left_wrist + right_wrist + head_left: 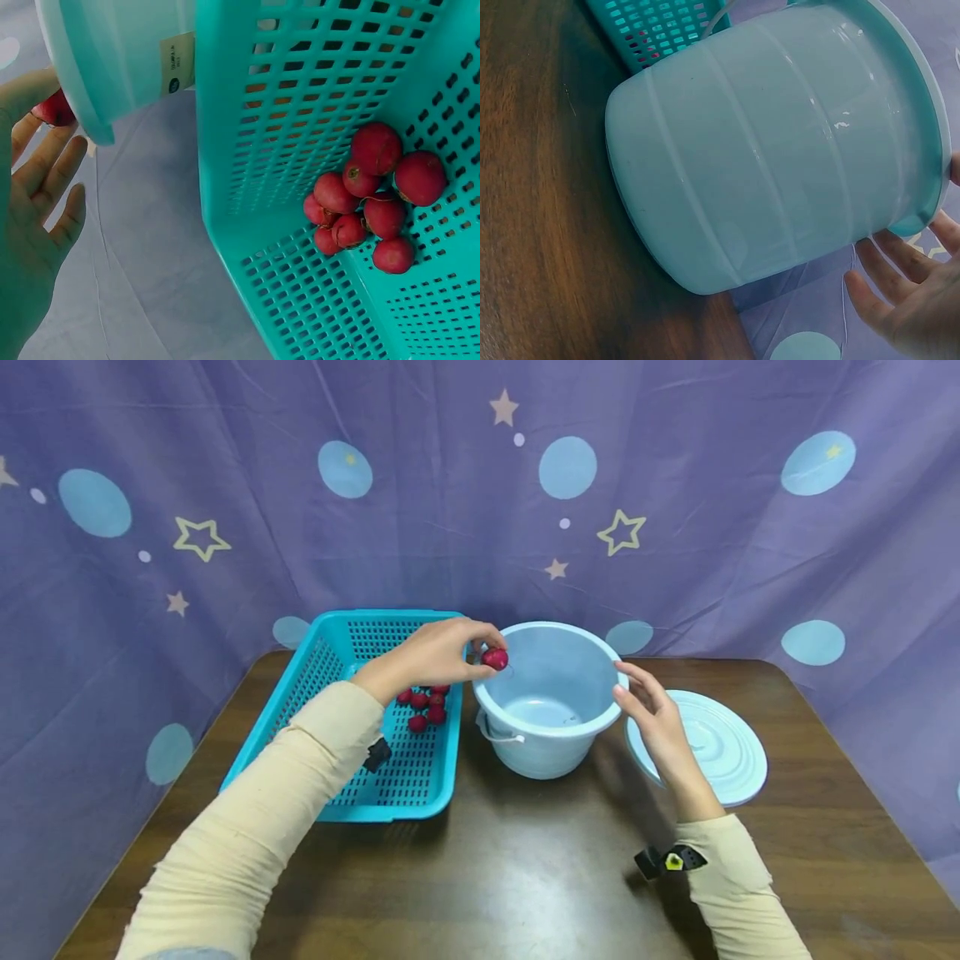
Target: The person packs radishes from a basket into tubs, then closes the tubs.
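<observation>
My left hand (450, 650) pinches a small red radish (495, 659) between thumb and fingers, at the left rim of a light blue bucket (540, 752). A thin root hangs from that radish. In the left wrist view its other fingers are spread beside the bucket wall. My right hand (656, 722) holds the bucket's right rim, thumb and fingertips at the edge; in the right wrist view, fingers (885, 277) lie along the outside just under it. Several more radishes (382, 214) lie together in a turquoise perforated basket (442, 777) left of the bucket, partly hidden by my left arm in the head view.
A round light blue lid (723, 747) lies flat on the wooden table (510, 893), right of the bucket. The bucket's wire handle (498, 735) hangs down on its left front side. Behind the table hangs a purple curtain (450, 510) with stars and dots.
</observation>
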### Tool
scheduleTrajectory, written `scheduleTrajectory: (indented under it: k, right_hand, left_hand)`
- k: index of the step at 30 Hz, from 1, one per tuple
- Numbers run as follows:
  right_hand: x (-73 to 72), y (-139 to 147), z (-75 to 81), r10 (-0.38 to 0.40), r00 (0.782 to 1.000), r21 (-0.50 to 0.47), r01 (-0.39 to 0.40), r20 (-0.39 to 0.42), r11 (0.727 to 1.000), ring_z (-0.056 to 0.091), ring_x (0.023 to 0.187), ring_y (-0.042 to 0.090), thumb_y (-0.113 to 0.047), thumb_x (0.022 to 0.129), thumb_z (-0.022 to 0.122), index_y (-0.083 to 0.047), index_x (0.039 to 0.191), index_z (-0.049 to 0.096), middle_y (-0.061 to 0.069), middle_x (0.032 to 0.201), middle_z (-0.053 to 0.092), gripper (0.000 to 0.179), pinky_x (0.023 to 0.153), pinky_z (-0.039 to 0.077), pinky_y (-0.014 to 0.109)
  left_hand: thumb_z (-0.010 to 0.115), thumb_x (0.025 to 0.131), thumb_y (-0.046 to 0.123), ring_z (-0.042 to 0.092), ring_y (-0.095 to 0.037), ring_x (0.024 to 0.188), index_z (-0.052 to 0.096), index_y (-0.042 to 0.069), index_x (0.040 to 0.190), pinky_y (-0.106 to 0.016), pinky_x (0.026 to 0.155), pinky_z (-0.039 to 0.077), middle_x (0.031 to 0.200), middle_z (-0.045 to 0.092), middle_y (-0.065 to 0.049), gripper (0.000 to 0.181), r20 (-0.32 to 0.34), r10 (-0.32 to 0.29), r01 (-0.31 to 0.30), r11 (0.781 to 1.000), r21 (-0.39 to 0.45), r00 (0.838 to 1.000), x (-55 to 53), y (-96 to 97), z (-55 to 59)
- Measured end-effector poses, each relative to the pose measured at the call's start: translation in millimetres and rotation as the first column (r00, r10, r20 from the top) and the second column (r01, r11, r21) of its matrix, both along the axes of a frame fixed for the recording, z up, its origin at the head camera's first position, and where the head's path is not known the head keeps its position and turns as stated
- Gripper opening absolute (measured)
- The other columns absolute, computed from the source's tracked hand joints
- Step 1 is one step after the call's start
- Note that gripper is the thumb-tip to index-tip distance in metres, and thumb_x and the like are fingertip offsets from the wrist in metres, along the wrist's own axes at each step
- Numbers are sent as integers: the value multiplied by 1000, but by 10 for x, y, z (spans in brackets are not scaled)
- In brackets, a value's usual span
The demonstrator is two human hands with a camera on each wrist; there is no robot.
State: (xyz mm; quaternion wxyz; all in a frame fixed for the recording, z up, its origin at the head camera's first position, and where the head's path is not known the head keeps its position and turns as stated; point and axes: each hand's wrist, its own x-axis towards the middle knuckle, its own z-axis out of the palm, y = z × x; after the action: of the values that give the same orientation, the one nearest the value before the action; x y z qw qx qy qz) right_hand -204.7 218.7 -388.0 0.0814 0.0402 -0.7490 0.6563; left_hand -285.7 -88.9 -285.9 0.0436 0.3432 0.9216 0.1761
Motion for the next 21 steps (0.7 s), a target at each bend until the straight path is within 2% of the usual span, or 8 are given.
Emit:
scheduleTrajectory:
  k: [5, 11, 18, 21]
  right_hand:
    - [12, -16, -13, 4, 1000, -7, -4, -16, 1000, 50, 120, 9, -26, 102, 57, -10, 145, 49, 19, 139, 51, 47, 92, 42, 19]
    - [16, -13, -6, 0, 1000, -5, 0, -12, 1000, 50, 120, 9, -26, 102, 57, -11, 145, 49, 18, 139, 51, 47, 93, 41, 20]
    - [14, -16, -24, 2, 1000, -14, -3, -27, 1000, 52, 116, 8, -25, 102, 56, -10, 145, 49, 17, 136, 52, 46, 90, 43, 20]
    - [11, -18, -24, 2, 999, -15, -3, -32, 1000, 52, 115, 8, -24, 102, 56, -10, 145, 49, 16, 134, 53, 46, 89, 43, 20]
  left_hand:
    - [74, 90, 34, 56, -17, 90, 67, 27, 122, -33, 74, 46, 109, 65, 10, 34, -17, -7, 7, 1000, -20, 1000, -40, -17, -50]
    - [72, 91, 38, 52, -13, 83, 68, 29, 122, -32, 69, 44, 98, 62, 8, 32, -24, -24, 23, 999, -47, 999, -65, 11, -51]
    - [71, 92, 39, 52, -13, 87, 67, 28, 125, -33, 71, 44, 101, 62, 8, 35, -12, -15, 14, 998, -57, 1000, -65, 5, -61]
    - [71, 92, 39, 55, -15, 91, 66, 26, 127, -33, 75, 45, 108, 64, 7, 37, -7, -21, 21, 999, -47, 1000, -66, -10, -61]
